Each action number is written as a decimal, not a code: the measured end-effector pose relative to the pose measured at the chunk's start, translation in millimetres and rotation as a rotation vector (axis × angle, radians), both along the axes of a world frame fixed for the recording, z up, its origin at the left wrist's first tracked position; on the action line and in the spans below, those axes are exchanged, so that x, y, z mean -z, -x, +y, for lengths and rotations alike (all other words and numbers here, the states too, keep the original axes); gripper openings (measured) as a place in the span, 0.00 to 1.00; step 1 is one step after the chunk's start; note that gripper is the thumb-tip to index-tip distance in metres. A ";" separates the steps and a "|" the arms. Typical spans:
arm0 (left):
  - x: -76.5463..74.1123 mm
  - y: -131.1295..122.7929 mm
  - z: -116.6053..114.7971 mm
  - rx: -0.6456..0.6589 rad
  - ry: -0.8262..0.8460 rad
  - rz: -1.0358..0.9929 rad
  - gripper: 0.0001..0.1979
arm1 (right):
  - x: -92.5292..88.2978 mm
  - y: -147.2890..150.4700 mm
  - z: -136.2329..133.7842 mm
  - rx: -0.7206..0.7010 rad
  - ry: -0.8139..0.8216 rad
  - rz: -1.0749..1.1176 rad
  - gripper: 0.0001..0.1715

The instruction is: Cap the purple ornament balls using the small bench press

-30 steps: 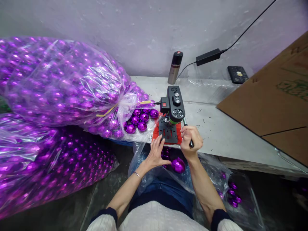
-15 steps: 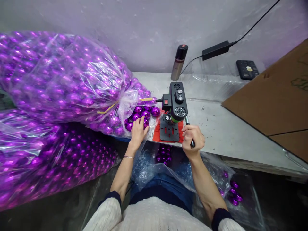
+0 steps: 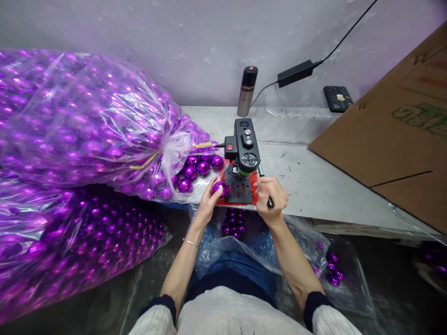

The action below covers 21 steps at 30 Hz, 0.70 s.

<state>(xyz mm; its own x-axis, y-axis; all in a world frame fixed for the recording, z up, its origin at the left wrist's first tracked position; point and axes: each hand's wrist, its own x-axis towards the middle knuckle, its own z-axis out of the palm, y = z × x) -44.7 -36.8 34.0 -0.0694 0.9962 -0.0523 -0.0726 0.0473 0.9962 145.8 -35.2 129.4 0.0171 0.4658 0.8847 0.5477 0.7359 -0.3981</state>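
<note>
1. Pinching a purple bauble (image 3: 221, 188), my left hand (image 3: 208, 205) holds it at the counter (image 3: 314, 186) edge.
2. Drill press (image 3: 246, 150): its base plate lies immediately right of the bauble.
3. My right hand (image 3: 271, 199), farther off, is clamped on the press lever (image 3: 260, 172).

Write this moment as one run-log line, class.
left hand: holds purple bauble at base plate of mini drill press | right hand: grips lever | loose baubles: beside tied bag

A power adapter (image 3: 295, 73) is seen just right of the steel flask (image 3: 246, 90); cardboard sheets (image 3: 391, 135) are laid farther right, bagged purple balls (image 3: 80, 125) piled to its left.
</note>
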 end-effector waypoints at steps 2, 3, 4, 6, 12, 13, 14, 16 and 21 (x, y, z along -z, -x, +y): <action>2.0 -13.2 6.7 -0.037 -0.073 0.129 0.33 | -2.3 -0.5 -0.4 0.007 0.007 -0.016 0.14; 1.9 -18.5 10.1 -0.041 -0.105 0.197 0.34 | -3.1 -0.7 -0.6 0.009 0.009 -0.021 0.14; 1.2 -22.7 13.2 -0.031 -0.134 0.269 0.34 | -3.6 -0.8 -0.8 0.011 0.007 -0.024 0.14; -1.4 -27.4 19.0 0.013 -0.197 0.415 0.32 | -4.0 -0.9 -1.2 0.011 0.005 -0.030 0.14; -3.3 -26.1 36.7 0.104 -0.401 0.673 0.28 | -2.7 -0.2 -2.1 0.005 0.007 -0.035 0.13; -2.1 -26.4 39.4 0.107 -0.412 0.690 0.28 | -2.7 -0.1 -2.2 0.004 0.010 -0.032 0.13; -0.7 -27.1 41.5 0.105 -0.415 0.696 0.28 | -2.8 0.0 -2.3 0.002 0.012 -0.031 0.13; 1.7 -29.3 44.2 0.091 -0.405 0.683 0.28 | -3.2 0.0 -2.3 0.002 0.014 -0.035 0.13; 4.2 -35.9 41.2 0.073 -0.336 0.563 0.35 | -3.9 -0.1 -2.3 0.008 0.006 -0.039 0.13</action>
